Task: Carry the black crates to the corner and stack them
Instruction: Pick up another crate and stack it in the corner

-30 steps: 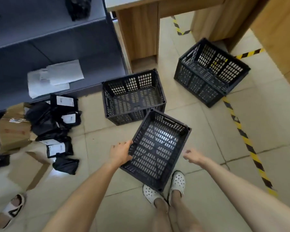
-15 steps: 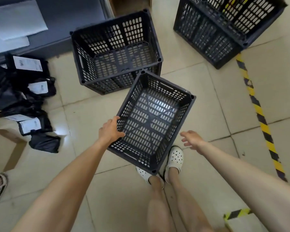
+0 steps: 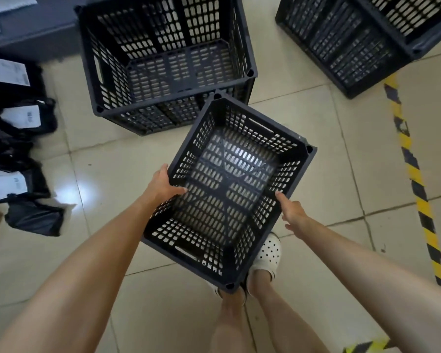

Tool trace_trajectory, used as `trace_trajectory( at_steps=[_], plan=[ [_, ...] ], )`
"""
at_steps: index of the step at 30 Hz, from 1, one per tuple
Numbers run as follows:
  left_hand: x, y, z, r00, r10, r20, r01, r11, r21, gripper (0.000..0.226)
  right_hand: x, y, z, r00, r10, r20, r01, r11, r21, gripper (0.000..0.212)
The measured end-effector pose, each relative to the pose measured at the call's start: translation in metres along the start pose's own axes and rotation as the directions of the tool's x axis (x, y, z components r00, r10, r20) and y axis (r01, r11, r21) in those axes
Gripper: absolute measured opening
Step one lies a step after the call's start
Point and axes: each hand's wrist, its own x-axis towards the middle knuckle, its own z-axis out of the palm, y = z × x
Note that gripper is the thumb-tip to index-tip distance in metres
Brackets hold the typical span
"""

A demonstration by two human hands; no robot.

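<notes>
A black perforated plastic crate (image 3: 229, 189) is held above the beige tiled floor (image 3: 316, 138), directly over the white perforated clogs (image 3: 266, 256). Its left long rim is gripped by the left hand (image 3: 163, 184), with the thumb hooked inside the wall. The right hand (image 3: 292, 212) is placed at the right rim with fingers spread; a closed grip cannot be confirmed. A second black crate (image 3: 163, 62) is positioned just beyond, and a third black crate (image 3: 362, 39) stands at upper right beside yellow-black hazard tape (image 3: 415, 174).
</notes>
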Motion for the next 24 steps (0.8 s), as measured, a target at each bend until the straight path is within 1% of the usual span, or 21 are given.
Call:
trace_trajectory(
  at_steps=[2,3,6,8,12,14,18,20,24],
  plan=[
    [0.010,0.002,0.002,0.999,-0.018,0.028,0.019,0.999,-0.049,0.084,0.012,0.000,0.000,0.997,0.006,-0.073,-0.003,0.999,0.035,0.083],
    [0.015,0.001,0.004,0.999,-0.023,0.046,0.027,0.996,-0.083,0.081,0.016,0.000,0.000,0.997,0.016,-0.074,-0.011,0.998,0.063,0.079],
    [0.021,-0.001,0.006,0.997,-0.059,0.047,0.065,0.988,-0.140,0.084,0.018,-0.002,0.002,0.997,0.053,0.050,-0.059,0.988,0.139,0.067],
    [0.022,-0.001,0.004,0.993,-0.108,0.046,0.114,0.979,-0.168,0.085,0.016,-0.002,-0.004,0.993,0.064,0.104,-0.080,0.985,0.155,0.059],
    [0.000,-0.001,-0.003,0.973,-0.178,0.146,0.207,0.953,-0.222,0.085,0.002,0.003,-0.019,0.985,0.079,0.153,-0.098,0.988,0.122,0.053],
    [-0.018,-0.002,-0.005,0.973,-0.182,0.145,0.212,0.950,-0.230,0.087,-0.011,0.004,-0.025,0.986,0.079,0.148,-0.095,0.990,0.105,0.051],
    [-0.062,0.010,-0.019,0.981,-0.174,0.081,0.186,0.967,-0.173,0.079,-0.050,-0.011,-0.043,0.990,0.055,0.127,-0.066,0.994,0.088,0.056],
    [-0.085,0.021,-0.033,0.985,-0.163,0.059,0.169,0.980,-0.106,0.079,-0.073,-0.020,-0.055,0.994,0.017,0.111,-0.024,0.998,0.058,0.058],
    [-0.132,0.043,-0.063,0.986,-0.162,0.037,0.160,0.986,0.055,0.085,-0.114,-0.037,-0.078,0.992,-0.081,0.100,0.085,0.996,-0.040,0.072]
  ],
)
